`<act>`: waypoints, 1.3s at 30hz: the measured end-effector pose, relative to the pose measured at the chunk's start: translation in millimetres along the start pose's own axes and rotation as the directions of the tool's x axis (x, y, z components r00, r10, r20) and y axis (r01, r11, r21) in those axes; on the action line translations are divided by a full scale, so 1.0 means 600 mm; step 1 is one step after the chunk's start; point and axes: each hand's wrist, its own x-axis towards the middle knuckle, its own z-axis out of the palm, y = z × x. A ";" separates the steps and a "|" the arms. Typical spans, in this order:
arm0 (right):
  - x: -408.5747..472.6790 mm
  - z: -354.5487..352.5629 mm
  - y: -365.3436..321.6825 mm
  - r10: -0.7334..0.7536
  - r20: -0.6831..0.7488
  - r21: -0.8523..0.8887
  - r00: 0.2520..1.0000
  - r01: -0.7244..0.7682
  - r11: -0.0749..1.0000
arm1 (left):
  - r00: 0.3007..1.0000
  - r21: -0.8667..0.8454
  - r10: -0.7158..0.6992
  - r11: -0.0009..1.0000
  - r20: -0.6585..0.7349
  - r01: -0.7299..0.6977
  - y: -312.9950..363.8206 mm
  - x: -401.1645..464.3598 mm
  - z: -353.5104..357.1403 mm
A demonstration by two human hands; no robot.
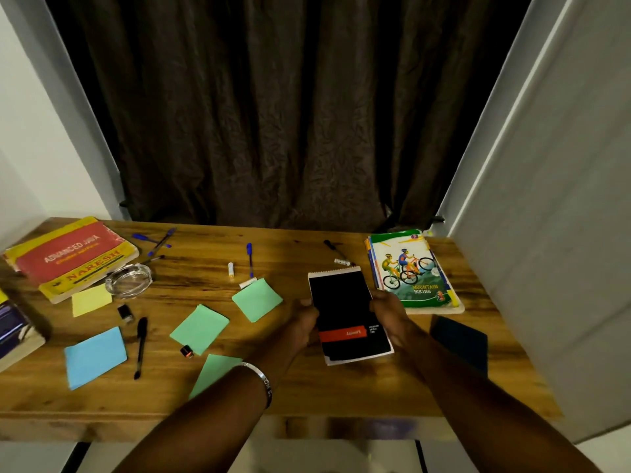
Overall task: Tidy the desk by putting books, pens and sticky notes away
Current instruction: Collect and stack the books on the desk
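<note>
A black spiral notepad (345,308) with a red band is held just above the wooden desk (307,387). My left hand (304,324) grips its left edge and my right hand (389,315) grips its right edge. Right of it lies a stack of notebooks topped by a cycling cover (409,271). A red and yellow book (71,257) lies at the far left. Green sticky notes (257,299) (199,328), a blue one (95,356) and a yellow one (90,300) are scattered on the left half. Blue pens (249,259) (152,238) and a black pen (140,346) lie among them.
A glass ashtray (129,279) stands beside the red book. Another book (13,332) juts in at the left edge. A dark flat object (461,339) lies under my right forearm. A black marker (336,252) and small caps lie mid-desk. A dark curtain (273,114) hangs behind.
</note>
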 end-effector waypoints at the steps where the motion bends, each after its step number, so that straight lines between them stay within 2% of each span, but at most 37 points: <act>1: 0.007 -0.014 -0.004 -0.013 -0.026 0.001 1.000 0.013 1.000 | 1.000 0.001 0.017 1.000 0.004 -0.017 0.011 0.003 0.017; 5: 0.045 -0.081 -0.018 -0.065 -0.130 -0.005 0.989 0.065 0.998 | 0.999 -0.022 0.040 0.999 0.024 -0.040 0.048 0.033 0.093; 8: 0.084 -0.128 -0.010 -0.082 -0.215 -0.019 0.973 0.079 0.997 | 0.994 -0.020 0.008 1.000 0.106 -0.006 0.066 0.061 0.148; 11: 0.130 -0.176 0.002 -0.085 -0.248 -0.044 0.965 0.077 0.996 | 0.994 -0.021 0.001 1.000 0.112 0.002 0.083 0.086 0.206; 14: 0.169 -0.219 -0.002 -0.125 -0.282 -0.099 0.951 0.100 0.990 | 0.987 -0.091 0.067 0.994 0.145 -0.054 0.107 0.103 0.253; 16: 0.182 -0.237 -0.006 -0.143 -0.290 -0.159 0.946 0.100 0.982 | 0.983 -0.066 0.110 0.993 0.150 -0.101 0.118 0.117 0.273; 19: 0.210 -0.257 0.002 -0.103 -0.236 -0.196 0.966 0.057 0.979 | 0.982 0.096 0.141 0.984 0.126 -0.153 0.122 0.147 0.297; 22: 0.233 -0.270 0.026 -0.076 -0.184 -0.358 0.980 0.005 0.934 | 0.983 0.303 0.160 0.936 0.089 -0.180 0.109 0.171 0.312; 24: 0.238 -0.277 0.038 -0.095 -0.147 -0.425 0.984 0.024 0.905 | 0.979 0.452 0.194 0.870 0.055 -0.198 0.095 0.195 0.317; 26: 0.238 -0.281 0.046 -0.162 -0.130 -0.497 0.978 0.078 0.864 | 0.973 0.616 0.221 0.759 0.064 -0.213 0.087 0.207 0.318; 27: 0.237 -0.283 0.049 -0.197 -0.133 -0.529 0.971 0.098 0.843 | 0.970 0.637 0.235 0.740 0.057 -0.217 0.085 0.208 0.320; 30: 0.244 -0.286 0.057 -0.245 -0.195 -0.594 0.950 0.085 0.800 | 0.967 0.556 0.254 0.805 -0.005 -0.209 0.088 0.201 0.325; 33: 0.248 -0.283 0.071 -0.075 -0.288 -0.536 0.955 -0.096 0.839 | 0.988 0.442 0.155 0.887 -0.004 -0.138 0.065 0.220 0.327; 35: 0.258 -0.282 0.081 0.049 -0.300 -0.460 0.953 -0.190 0.867 | 0.997 0.349 0.077 0.934 0.013 -0.077 0.073 0.212 0.329; 39: 0.279 -0.305 0.083 0.159 -0.258 -0.358 0.953 -0.247 0.900 | 0.993 0.164 -0.071 0.985 0.096 0.055 0.093 0.202 0.330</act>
